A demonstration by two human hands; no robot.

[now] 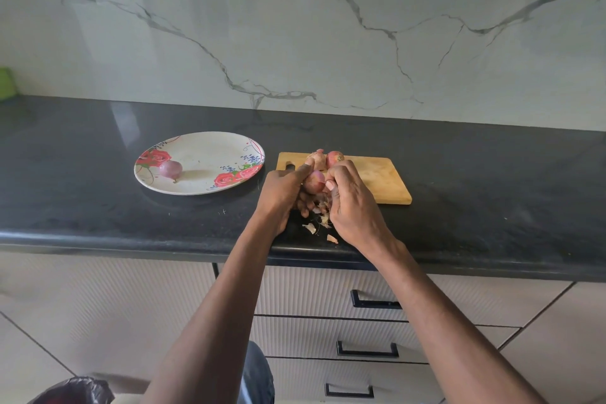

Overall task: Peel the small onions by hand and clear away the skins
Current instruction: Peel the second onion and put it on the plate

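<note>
Both forearms extended forward, hands close together, left hand (284,191) fingers curled, right hand (350,197) apparently pinching

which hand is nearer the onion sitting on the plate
Left. The left hand is just past the right rim of the plate, nearer the peeled onion on the plate. The right hand is farther right, in front of the cutting board.

Glossy black stone counter (98,223); matt wooden board (383,180); papery onion skins (310,228).
</note>
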